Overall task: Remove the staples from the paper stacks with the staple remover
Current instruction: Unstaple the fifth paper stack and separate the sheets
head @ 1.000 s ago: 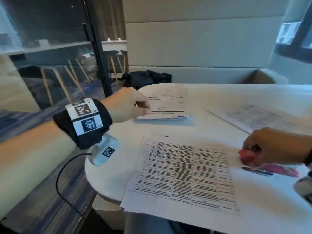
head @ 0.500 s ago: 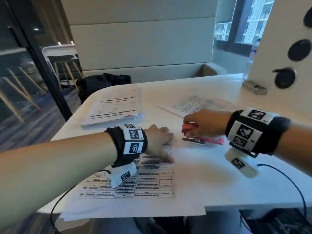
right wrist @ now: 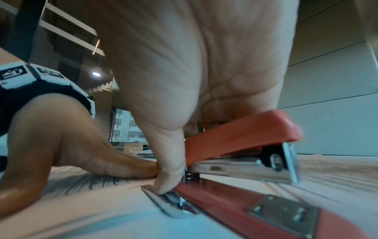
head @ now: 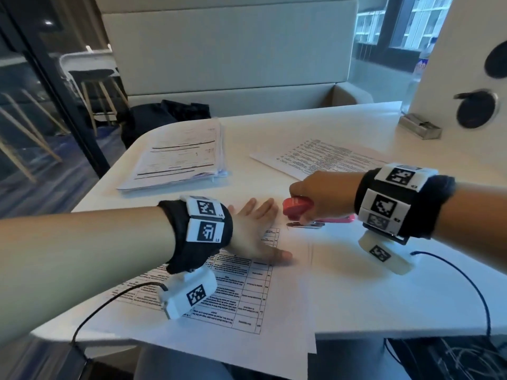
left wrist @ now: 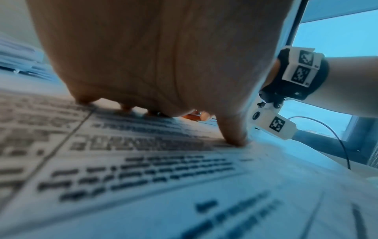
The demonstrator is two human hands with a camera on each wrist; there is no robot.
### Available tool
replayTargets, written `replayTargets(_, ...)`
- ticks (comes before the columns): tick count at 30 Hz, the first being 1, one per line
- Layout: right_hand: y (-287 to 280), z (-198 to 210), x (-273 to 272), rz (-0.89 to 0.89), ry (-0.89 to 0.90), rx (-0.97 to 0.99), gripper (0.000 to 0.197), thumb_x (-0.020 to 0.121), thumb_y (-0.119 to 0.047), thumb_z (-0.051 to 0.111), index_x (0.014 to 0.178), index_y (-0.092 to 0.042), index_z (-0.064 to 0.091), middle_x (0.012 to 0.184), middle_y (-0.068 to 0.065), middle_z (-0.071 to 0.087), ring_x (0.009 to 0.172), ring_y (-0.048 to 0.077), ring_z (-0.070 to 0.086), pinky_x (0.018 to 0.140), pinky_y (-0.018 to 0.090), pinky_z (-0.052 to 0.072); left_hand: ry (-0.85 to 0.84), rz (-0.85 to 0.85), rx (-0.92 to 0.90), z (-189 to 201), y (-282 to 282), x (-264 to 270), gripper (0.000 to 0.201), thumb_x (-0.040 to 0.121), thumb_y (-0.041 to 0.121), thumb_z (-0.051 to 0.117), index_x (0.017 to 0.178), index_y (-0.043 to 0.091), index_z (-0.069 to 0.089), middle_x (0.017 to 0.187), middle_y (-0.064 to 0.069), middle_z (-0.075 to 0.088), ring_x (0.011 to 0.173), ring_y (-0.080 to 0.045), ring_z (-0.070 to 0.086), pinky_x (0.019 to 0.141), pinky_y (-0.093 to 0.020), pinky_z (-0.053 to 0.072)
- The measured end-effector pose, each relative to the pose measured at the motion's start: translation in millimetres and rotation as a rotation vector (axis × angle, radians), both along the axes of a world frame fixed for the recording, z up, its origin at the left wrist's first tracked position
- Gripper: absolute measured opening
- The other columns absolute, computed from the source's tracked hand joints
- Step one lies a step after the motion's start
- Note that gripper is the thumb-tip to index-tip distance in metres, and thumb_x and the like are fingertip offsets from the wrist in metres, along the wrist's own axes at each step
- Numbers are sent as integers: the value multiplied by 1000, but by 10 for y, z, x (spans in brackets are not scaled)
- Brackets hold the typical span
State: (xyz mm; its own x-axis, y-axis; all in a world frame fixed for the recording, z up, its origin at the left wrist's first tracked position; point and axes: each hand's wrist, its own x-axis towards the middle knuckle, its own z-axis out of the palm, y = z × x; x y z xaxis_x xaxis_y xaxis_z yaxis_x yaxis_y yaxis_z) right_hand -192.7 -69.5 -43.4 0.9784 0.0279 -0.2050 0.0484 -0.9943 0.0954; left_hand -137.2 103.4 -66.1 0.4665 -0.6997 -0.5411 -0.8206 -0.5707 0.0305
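Observation:
A printed paper stack [head: 247, 294] lies at the table's near edge, its table of text close up in the left wrist view [left wrist: 143, 169]. My left hand [head: 255, 237] presses flat on it with straight, spread fingers [left wrist: 233, 137]. Just right of those fingers, my right hand [head: 321, 193] grips a red stapler [head: 297, 207] from above. In the right wrist view the stapler [right wrist: 241, 134] is hinged apart, its base lying flat, and my thumb rests on the metal remover tab [right wrist: 167, 200] at its rear end. No staple can be made out.
A thicker paper stack [head: 181, 160] sits at the far left of the white table [head: 356, 297]. Loose printed sheets [head: 323, 157] lie behind my right hand. A small metal box [head: 419, 130] stands far right by a white panel. Cables hang from both wrists.
My left hand left the far stack, came down onto the near stack and flattened there. My right hand stays on the red stapler. The head view turned right.

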Motion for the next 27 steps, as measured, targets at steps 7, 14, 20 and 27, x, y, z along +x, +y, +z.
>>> replayTargets(7,-46,-39,48,50,-17,71,27,80,-41,70,90,-31,47,83,-7,60,80,16,56,69,33,48,-20,36,50,76,-67,-45,122,75,80,46,146,13,-28,152,1,-36,142,-22,-29,115,-44,-10)
replayTargets(14,3,-98,49,78,7,52,28,88,-45,62,87,-30,38,77,-10,50,72,13,51,57,26,36,-34,38,62,66,-75,-49,122,73,82,44,146,16,-29,152,0,-36,142,-22,-28,115,-44,-10)
replayTargets(20,69,-64,99,189,0,32,29,89,-41,61,89,-24,37,84,-2,56,79,19,51,66,31,41,-18,45,58,66,-62,-39,122,72,83,44,146,20,-29,153,2,-36,142,-21,-29,114,-49,-10)
replayTargets(27,54,-112,73,238,-73,10,31,89,-45,60,90,-27,35,86,-6,50,81,15,46,71,34,45,-9,42,37,59,-59,-24,121,71,83,46,146,23,-28,153,3,-35,142,-21,-30,114,-49,-11)
